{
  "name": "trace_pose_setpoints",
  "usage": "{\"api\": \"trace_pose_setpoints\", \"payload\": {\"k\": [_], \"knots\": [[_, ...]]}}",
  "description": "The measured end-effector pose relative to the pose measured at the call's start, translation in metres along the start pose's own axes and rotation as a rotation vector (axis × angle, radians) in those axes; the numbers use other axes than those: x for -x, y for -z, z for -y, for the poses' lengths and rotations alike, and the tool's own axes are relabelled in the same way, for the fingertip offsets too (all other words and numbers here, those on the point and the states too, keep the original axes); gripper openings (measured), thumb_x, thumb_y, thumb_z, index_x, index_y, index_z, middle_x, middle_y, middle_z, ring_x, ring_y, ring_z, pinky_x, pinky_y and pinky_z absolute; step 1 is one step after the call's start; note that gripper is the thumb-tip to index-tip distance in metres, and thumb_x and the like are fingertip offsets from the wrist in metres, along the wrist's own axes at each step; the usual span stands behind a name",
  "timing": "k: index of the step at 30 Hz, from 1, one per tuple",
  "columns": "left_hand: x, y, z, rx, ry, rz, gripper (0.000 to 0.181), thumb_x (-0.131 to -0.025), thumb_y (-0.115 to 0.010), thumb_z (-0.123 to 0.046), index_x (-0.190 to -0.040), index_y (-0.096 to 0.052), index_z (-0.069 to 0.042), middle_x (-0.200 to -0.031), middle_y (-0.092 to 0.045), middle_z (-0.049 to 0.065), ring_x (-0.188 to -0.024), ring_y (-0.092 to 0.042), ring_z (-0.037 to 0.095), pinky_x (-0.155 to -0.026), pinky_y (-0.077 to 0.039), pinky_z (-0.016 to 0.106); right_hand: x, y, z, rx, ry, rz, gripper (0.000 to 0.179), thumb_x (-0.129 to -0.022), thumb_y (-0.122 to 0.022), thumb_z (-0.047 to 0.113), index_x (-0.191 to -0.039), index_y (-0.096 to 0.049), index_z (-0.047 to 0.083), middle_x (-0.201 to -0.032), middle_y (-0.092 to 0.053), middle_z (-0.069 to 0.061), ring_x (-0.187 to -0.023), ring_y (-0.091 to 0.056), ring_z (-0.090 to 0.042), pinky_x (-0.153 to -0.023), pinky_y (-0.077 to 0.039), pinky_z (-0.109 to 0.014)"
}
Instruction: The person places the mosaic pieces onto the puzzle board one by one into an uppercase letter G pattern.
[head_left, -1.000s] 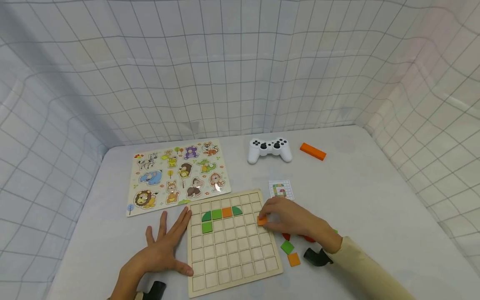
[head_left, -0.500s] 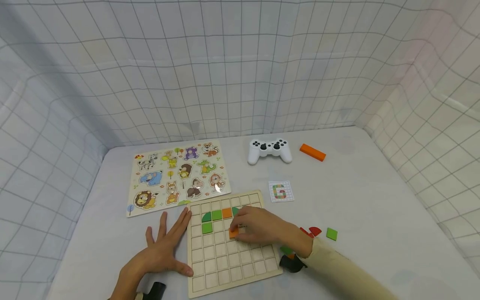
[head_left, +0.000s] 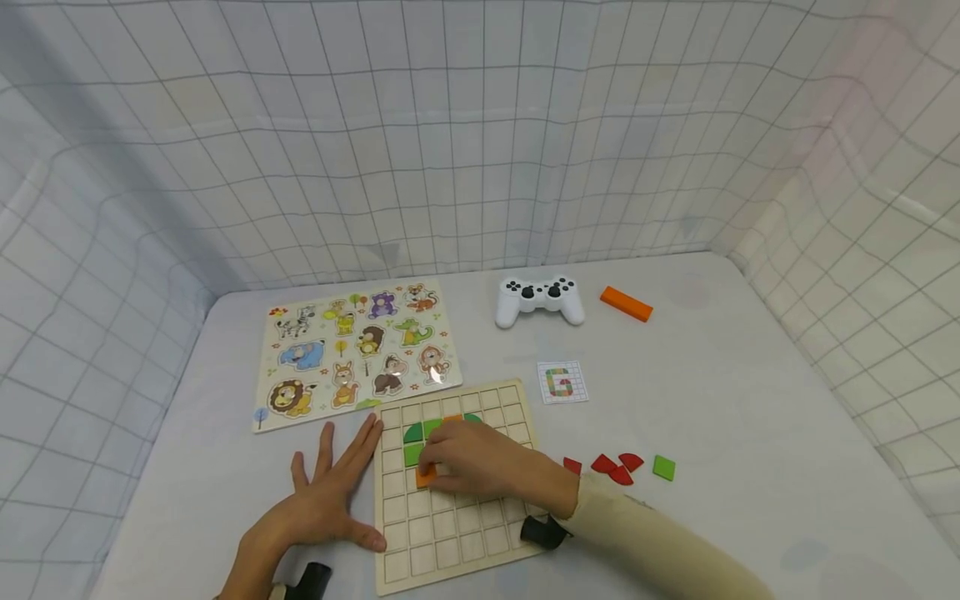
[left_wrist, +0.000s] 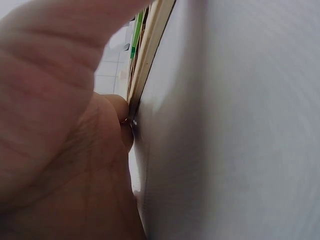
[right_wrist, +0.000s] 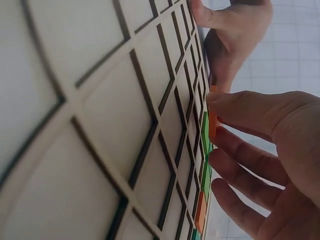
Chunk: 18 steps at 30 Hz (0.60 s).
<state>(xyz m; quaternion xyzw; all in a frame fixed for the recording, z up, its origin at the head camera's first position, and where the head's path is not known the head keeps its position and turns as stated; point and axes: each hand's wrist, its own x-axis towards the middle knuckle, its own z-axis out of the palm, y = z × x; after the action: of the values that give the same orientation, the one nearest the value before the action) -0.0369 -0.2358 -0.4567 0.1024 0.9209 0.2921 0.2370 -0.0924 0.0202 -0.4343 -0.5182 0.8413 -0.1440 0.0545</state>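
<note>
My right hand (head_left: 483,458) pinches an orange square tile (head_left: 425,477) between thumb and forefinger, over the left part of a wooden grid board (head_left: 447,552). In the right wrist view this orange tile (right_wrist: 213,115) stands slightly above the grid. Just beyond it on the board lies a light green square tile (head_left: 413,454), with a dark green rounded tile (head_left: 413,432) behind that. The hand partly covers the other tiles of that back row. My left hand (head_left: 322,508) lies with fingers spread, its fingertips and thumb touching the board's left edge.
Several red tiles (head_left: 621,474) and a green square tile (head_left: 663,467) lie right of the board. A small pattern card (head_left: 563,382) sits behind them. Further back are an animal puzzle (head_left: 360,346), a white game controller (head_left: 539,302) and an orange bar (head_left: 626,303).
My right hand has carried the orange tile leftward across the board, from its right edge to beside the light green square. The left hand has stayed in place.
</note>
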Motion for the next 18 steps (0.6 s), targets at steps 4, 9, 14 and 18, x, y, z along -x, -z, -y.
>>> {"api": "trace_pose_setpoints", "payload": {"k": [4, 9, 14, 18], "knots": [[-0.001, 0.000, 0.000, -0.004, -0.008, -0.006, 0.151, -0.049, -0.092, -0.060, -0.163, 0.001, -0.025, -0.170, 0.008, 0.009, -0.141, 0.034, 0.056, -0.094, 0.024, 0.083, -0.007, -0.006, 0.002, 0.026, -0.018, 0.038, 0.013, -0.093, -0.072, 0.031, -0.104, -0.075, 0.025, -0.104, -0.071, 0.012, -0.099, -0.062, -0.003, -0.086, -0.050, -0.017], [-0.001, 0.000, -0.001, 0.001, -0.008, -0.008, 0.151, -0.049, -0.092, -0.060, -0.163, 0.000, -0.025, -0.170, 0.008, 0.008, -0.141, 0.033, 0.056, -0.094, 0.024, 0.083, -0.010, -0.010, 0.004, 0.016, -0.047, 0.062, 0.015, -0.093, -0.072, 0.032, -0.107, -0.075, 0.026, -0.107, -0.070, 0.013, -0.102, -0.061, -0.003, -0.088, -0.050, -0.018], [-0.001, -0.001, 0.000, 0.007, -0.006, -0.010, 0.152, -0.048, -0.093, -0.059, -0.163, 0.001, -0.025, -0.170, 0.008, 0.008, -0.141, 0.032, 0.056, -0.094, 0.024, 0.083, -0.014, -0.010, 0.007, 0.012, -0.068, 0.070, 0.017, -0.092, -0.074, 0.031, -0.107, -0.075, 0.025, -0.104, -0.069, 0.013, -0.096, -0.060, -0.001, -0.082, -0.049, -0.014], [0.000, -0.002, 0.000, 0.006, -0.006, -0.017, 0.152, -0.047, -0.093, -0.059, -0.163, 0.000, -0.025, -0.170, 0.007, 0.008, -0.142, 0.032, 0.056, -0.094, 0.024, 0.083, -0.019, -0.009, 0.008, -0.008, -0.080, 0.071, 0.016, -0.088, -0.078, 0.029, -0.103, -0.076, 0.025, -0.097, -0.067, 0.015, -0.091, -0.057, 0.002, -0.077, -0.047, -0.011]]}}
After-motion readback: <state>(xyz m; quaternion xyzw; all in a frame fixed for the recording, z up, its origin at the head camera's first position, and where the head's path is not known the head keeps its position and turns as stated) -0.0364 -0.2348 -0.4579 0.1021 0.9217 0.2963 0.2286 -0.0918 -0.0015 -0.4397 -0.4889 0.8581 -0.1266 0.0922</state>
